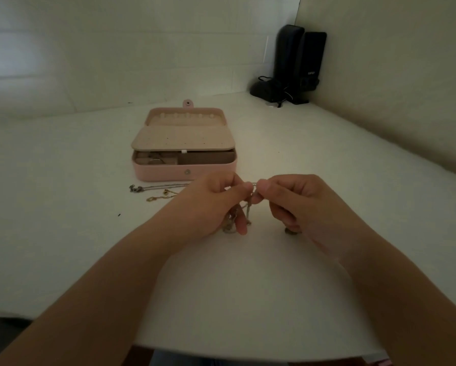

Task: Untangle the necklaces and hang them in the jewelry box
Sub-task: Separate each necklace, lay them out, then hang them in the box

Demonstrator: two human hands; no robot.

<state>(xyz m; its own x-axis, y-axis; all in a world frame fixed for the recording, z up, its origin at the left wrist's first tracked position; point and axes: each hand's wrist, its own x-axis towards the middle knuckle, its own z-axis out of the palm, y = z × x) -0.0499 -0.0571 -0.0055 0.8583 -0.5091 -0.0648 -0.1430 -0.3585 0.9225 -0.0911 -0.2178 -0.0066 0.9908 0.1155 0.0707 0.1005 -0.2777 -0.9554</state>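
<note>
The left hand (216,200) and right hand (298,202) each pinch a short stretch of chain (254,184) between thumb and forefinger just above the table (63,233), and the tangle (233,220) hanging below is partly hidden by the left fingers, so the number of necklaces in it cannot be told. Two more necklaces (158,191) lie flat near the front of the box (183,143), their right ends covered by the left hand. One pink box stands open behind the hands, its tray contents too dim to identify, and two speakers (298,62) stand in the far corner.
</note>
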